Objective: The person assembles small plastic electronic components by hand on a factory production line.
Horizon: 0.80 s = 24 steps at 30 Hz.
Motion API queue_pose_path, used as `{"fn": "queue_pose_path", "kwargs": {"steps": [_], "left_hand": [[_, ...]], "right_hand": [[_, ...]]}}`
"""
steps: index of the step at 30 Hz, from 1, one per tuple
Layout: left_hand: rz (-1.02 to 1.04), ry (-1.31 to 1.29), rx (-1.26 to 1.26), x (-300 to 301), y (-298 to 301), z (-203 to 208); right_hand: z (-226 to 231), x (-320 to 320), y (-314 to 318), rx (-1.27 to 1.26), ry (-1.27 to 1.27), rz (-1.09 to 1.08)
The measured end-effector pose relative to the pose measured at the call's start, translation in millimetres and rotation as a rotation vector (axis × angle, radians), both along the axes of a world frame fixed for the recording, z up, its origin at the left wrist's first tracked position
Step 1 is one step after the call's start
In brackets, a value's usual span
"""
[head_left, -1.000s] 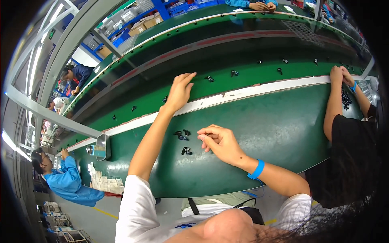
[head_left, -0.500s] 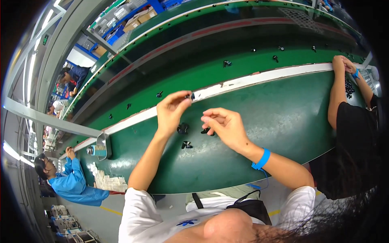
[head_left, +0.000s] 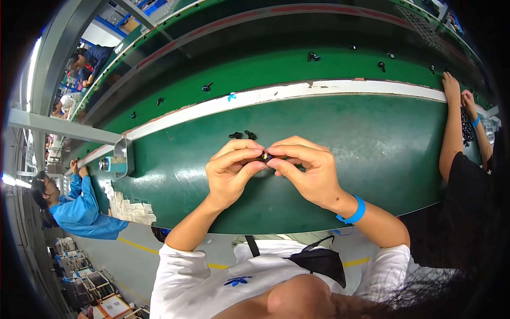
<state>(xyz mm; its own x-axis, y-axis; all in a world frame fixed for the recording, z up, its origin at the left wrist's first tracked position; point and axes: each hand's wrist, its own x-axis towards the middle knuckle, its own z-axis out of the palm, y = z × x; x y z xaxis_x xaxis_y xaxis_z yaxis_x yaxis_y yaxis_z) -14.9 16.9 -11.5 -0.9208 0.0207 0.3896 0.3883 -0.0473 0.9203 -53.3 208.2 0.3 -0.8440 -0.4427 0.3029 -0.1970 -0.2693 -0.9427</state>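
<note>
Fingertips of my left hand [head_left: 229, 171] and my right hand [head_left: 309, 166] meet over the green table [head_left: 372, 154]. Pinched between them is a small black earbud [head_left: 264, 157], mostly covered by the fingers, with a pale yellowish spot showing on it. Both thumbs press from the near side. Just beyond my left hand lie two more black pieces, an earbud [head_left: 235, 135] and another earbud [head_left: 250, 135] close beside it. Whatever lies directly under my hands is hidden.
Behind a white rail [head_left: 265, 94], a green conveyor belt [head_left: 244, 87] carries several spaced black earbuds. At left stand a clear bin [head_left: 126, 159], pale paper strips [head_left: 133, 208] and a co-worker in blue [head_left: 87, 212]. Another person's arms [head_left: 451, 127] work beside a black heap at right.
My left hand has come back from near the rail with its small black piece, and both hands have met. The view has shifted too.
</note>
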Motion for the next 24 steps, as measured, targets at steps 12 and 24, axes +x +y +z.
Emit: {"fn": "queue_pose_path", "kwargs": {"steps": [12, 24], "left_hand": [[-0.040, -0.021, 0.044, 6, -5, 4], [-0.122, -0.070, 0.063, 7, -4, 5]], "right_hand": [[-1, -3, 4, 0.014, 0.154, 0.087], [0, -11, 5, 0.103, 0.375, 0.045]]}}
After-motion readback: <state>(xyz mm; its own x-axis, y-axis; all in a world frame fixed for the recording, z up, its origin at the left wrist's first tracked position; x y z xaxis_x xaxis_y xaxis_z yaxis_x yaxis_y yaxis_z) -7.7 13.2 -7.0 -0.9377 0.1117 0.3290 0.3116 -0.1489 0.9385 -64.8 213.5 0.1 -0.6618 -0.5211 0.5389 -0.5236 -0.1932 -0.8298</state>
